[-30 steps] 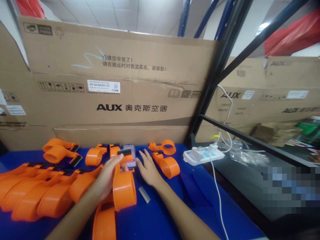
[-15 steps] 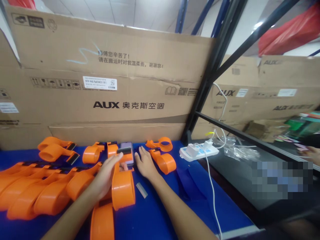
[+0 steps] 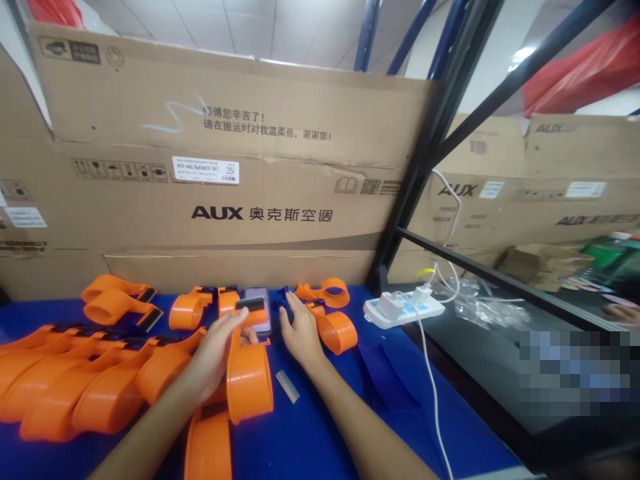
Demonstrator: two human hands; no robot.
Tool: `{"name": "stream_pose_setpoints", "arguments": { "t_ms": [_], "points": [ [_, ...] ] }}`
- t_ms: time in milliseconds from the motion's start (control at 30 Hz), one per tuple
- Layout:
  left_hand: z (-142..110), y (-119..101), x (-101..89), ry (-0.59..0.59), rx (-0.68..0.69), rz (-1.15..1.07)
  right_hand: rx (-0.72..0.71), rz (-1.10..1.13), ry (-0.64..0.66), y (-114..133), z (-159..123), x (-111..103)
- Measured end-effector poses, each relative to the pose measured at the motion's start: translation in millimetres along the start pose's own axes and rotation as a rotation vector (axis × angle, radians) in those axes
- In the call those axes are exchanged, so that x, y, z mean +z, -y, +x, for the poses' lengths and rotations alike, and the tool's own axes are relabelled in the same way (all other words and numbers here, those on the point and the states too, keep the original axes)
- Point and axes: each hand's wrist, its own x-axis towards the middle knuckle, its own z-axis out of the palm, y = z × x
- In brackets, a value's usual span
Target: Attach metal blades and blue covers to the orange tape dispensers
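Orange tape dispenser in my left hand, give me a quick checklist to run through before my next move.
1. Left hand grips the orange tape dispenser: ok.
2. Right hand free, flat on the blue table: ok.
3. Phone lies close behind the dispenser's black end, could get knocked: not ok.
4. Small clear strip loose beside the dispenser: ok.
5. White cable from the power strip crosses the table edge, apart from the right arm: ok.
6. Tape loaded in the dispenser: cannot tell.
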Motion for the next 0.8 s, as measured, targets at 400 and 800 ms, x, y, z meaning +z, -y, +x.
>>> {"name": "stream_pose_setpoints", "arguments": {
  "t_ms": [400, 800],
  "points": [
    [-7.7, 0.5, 17.7, -0.081, 0.048, -0.137, -0.153, 0.330, -0.246, 50.4, -13.7, -32.8],
    [-6.8, 3.7, 9.1, -0.073, -0.016, -0.087, -0.208, 0.319, 0.023, 56.6, -18.0, -28.6]
  ]
}}
